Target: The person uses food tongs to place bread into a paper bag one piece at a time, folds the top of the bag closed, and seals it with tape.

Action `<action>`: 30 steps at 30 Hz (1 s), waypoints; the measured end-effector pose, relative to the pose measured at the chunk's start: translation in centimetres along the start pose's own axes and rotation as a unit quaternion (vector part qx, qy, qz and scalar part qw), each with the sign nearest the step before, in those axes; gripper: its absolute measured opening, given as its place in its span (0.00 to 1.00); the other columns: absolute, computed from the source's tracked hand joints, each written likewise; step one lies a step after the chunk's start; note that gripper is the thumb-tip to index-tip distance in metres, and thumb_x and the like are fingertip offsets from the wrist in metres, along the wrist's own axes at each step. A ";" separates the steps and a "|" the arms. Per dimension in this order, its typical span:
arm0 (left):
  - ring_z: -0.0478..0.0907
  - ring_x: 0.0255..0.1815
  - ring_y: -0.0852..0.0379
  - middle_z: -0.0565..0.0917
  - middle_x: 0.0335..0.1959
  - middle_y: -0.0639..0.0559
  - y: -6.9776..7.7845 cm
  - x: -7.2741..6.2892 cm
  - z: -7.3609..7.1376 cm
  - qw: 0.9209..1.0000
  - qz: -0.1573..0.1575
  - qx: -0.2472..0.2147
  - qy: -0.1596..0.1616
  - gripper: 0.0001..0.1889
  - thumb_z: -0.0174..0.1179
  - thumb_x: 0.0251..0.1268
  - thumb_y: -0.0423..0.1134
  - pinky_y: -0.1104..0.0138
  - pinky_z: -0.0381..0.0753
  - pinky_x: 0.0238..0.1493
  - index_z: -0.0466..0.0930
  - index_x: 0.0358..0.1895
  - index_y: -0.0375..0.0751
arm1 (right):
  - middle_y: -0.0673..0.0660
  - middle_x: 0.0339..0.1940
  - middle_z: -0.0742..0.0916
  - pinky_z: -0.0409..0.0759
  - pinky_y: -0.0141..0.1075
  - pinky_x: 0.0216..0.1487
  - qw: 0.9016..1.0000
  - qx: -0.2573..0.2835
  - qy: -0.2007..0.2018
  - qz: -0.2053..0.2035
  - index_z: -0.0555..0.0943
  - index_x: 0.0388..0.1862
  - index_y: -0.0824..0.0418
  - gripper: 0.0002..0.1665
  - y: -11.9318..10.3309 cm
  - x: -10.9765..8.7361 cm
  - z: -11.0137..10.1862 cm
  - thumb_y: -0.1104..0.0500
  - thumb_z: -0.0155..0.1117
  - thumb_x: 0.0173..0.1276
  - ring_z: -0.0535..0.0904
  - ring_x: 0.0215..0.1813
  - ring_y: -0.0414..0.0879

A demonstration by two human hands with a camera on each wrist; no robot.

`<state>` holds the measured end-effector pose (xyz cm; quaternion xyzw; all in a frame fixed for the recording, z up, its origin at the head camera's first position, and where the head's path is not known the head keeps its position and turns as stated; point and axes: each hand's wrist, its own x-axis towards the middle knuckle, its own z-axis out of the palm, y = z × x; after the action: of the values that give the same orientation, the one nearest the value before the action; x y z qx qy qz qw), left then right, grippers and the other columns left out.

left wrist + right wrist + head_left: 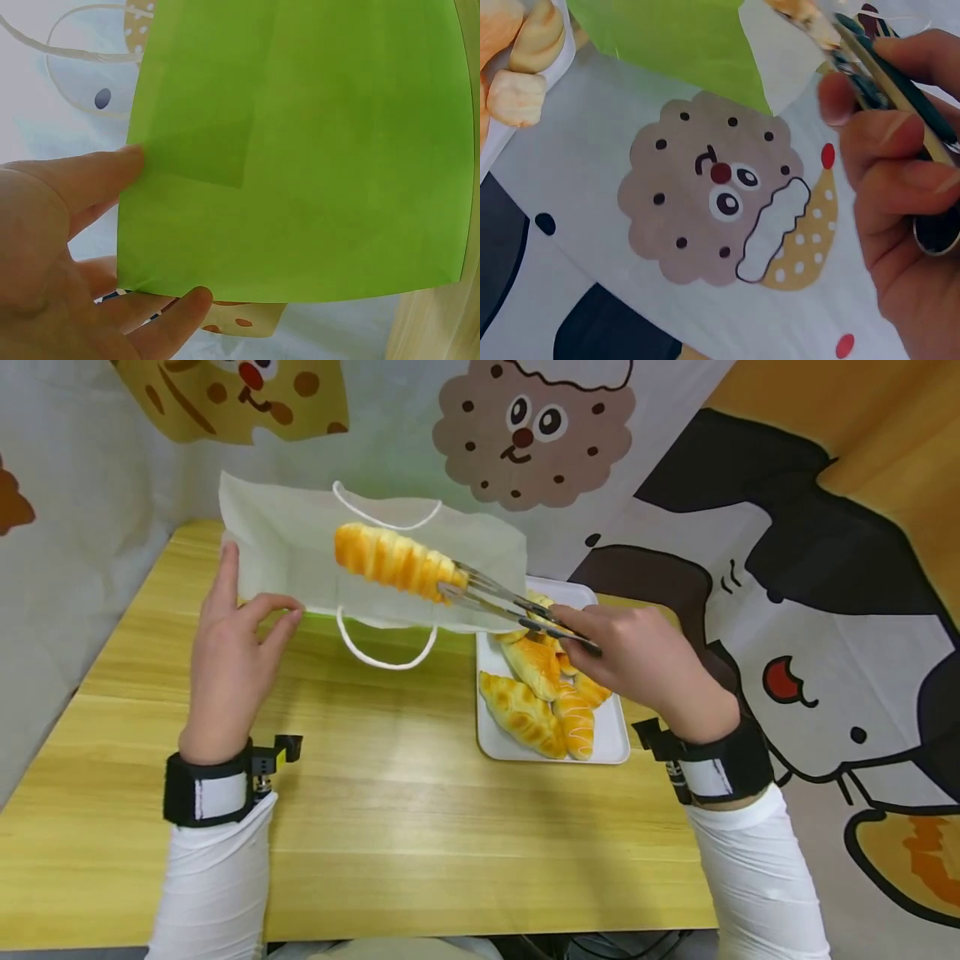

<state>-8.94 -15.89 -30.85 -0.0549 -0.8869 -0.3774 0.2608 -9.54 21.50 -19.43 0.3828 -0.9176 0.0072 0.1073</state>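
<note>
Above mouth of one paper bag point(292, 543), head view: one bread roll point(397, 562), clamped at tips of one pair of tongs point(517, 598). Roll lies left of right hand point(637, 652), long axis roughly along mouth; left hand point(240, 643) nearer. One tray point(611, 735): at least five breads point(521, 714), overlapping. Left wrist view: left hand pinches bag edge. Right wrist view: right hand grips tongs.

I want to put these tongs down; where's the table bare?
The table is bare between the tray and the left sleeve, down to the near edge; another patch lies left of the left hand. It's crowded around the bag and the pastries.
</note>
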 end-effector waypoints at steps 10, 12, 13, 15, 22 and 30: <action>0.40 0.70 0.51 0.42 0.71 0.50 -0.2 -0.3 -0.1 0.999 0.013 0.017 -0.032 0.09 0.63 0.52 0.36 0.56 0.42 0.66 0.83 0.35 0.34 | 0.48 0.14 0.76 0.68 0.33 0.20 0.980 0.060 -0.180 0.062 0.81 0.42 0.53 0.12 1.1 4.5 0.2 0.53 0.54 0.63 0.67 0.15 0.40; 0.40 0.69 0.49 0.40 0.71 0.51 -0.2 -0.4 -0.2 0.999 0.000 0.012 -0.042 0.10 0.63 0.52 0.36 0.54 0.42 0.66 0.83 0.36 0.34 | 0.48 0.17 0.77 0.69 0.33 0.22 0.973 0.075 -0.205 0.075 0.81 0.40 0.52 0.11 1.0 5.2 0.3 0.53 0.54 0.63 0.69 0.17 0.41; 0.40 0.69 0.48 0.40 0.71 0.51 -0.2 -0.4 -0.3 0.999 -0.003 0.010 -0.045 0.10 0.63 0.53 0.37 0.53 0.42 0.65 0.83 0.36 0.35 | 0.48 0.17 0.77 0.69 0.33 0.22 0.970 0.079 -0.215 0.078 0.82 0.39 0.52 0.11 1.1 5.6 0.4 0.54 0.54 0.63 0.69 0.17 0.41; 0.40 0.69 0.46 0.39 0.71 0.52 -0.1 -0.4 -0.3 0.999 -0.011 0.008 -0.052 0.10 0.63 0.53 0.37 0.52 0.43 0.65 0.83 0.36 0.35 | 0.48 0.17 0.77 0.68 0.34 0.21 0.966 0.085 -0.230 0.083 0.81 0.34 0.52 0.09 1.1 6.1 0.6 0.54 0.53 0.63 0.69 0.17 0.42; 0.44 0.69 0.45 0.43 0.70 0.51 0.2 -0.4 -0.2 0.999 0.021 0.009 -0.048 0.08 0.64 0.51 0.36 0.52 0.46 0.65 0.84 0.33 0.36 | 0.50 0.13 0.72 0.64 0.34 0.20 0.965 0.070 -0.235 0.091 0.77 0.20 0.53 0.11 1.1 7.2 0.9 0.56 0.52 0.61 0.66 0.16 0.43; 0.47 0.68 0.47 0.47 0.70 0.52 0.5 -0.3 -0.2 0.999 0.033 0.011 -0.036 0.08 0.65 0.50 0.36 0.54 0.47 0.65 0.84 0.33 0.35 | 0.50 0.15 0.74 0.66 0.35 0.21 0.962 0.066 -0.245 0.105 0.81 0.26 0.54 0.10 1.1 7.9 0.7 0.55 0.53 0.60 0.68 0.17 0.44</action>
<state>-8.47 -15.70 -30.55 -0.0943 -0.8975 -0.3566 0.2419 -15.90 16.68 -18.41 0.2802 -0.9484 -0.0148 -0.1476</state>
